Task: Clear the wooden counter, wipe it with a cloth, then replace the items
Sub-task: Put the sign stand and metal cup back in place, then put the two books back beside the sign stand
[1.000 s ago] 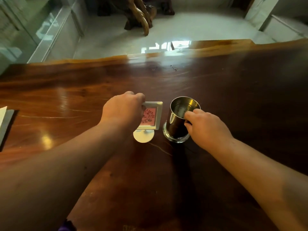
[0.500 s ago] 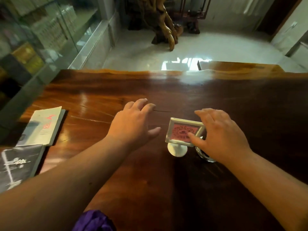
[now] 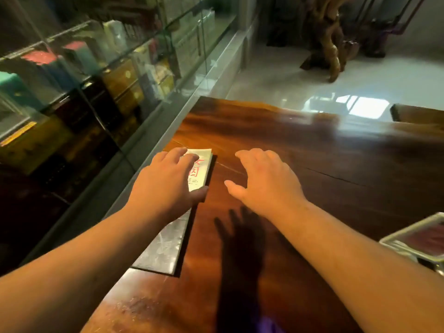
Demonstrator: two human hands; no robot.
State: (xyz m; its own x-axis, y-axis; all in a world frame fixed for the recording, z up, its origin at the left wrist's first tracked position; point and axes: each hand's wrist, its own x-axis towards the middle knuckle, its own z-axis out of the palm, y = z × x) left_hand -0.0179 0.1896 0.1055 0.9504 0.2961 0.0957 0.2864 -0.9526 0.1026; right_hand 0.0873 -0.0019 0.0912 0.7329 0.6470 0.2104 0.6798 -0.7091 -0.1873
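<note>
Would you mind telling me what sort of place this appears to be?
Probably a shop. A glass display case full of boxed goods runs beside a polished wooden counter, which carries booklets and a small framed sign.

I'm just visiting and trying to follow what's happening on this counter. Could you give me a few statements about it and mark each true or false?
1. The left hand rests on a pale booklet. True.
2. The right hand grips a metal cup. False: it hovers open, holding nothing.
3. A dark booklet lies nearer the person than the pale one. True.
4. The small framed sign stands between the hands. False: it is at the right edge.
</note>
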